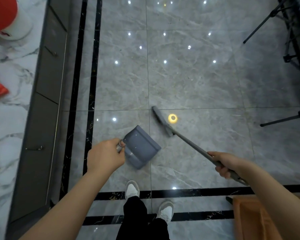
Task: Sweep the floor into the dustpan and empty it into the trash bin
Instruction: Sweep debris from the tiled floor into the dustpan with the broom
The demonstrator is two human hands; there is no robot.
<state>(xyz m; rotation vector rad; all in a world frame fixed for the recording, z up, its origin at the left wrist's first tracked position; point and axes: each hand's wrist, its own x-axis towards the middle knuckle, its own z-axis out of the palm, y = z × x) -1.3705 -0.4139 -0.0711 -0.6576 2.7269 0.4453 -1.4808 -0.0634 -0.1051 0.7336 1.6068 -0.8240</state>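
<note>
A grey dustpan (141,147) rests on the glossy grey tile floor, its open mouth turned right toward the broom. My left hand (105,155) grips the dustpan's metal handle at its left end. My right hand (227,164) is closed around the grey broom handle (194,147). The broom head (162,121) lies on the floor up and to the right of the dustpan, a short gap apart. I see no debris clearly on the tiles; bright ceiling-light reflections dot them. No trash bin is in view.
A dark cabinet front (47,104) under a marble counter (9,118) runs along the left. Black tripod legs (284,118) stand at the right. An orange-brown piece of furniture (253,220) sits at the bottom right. My feet (132,189) stand just behind the dustpan.
</note>
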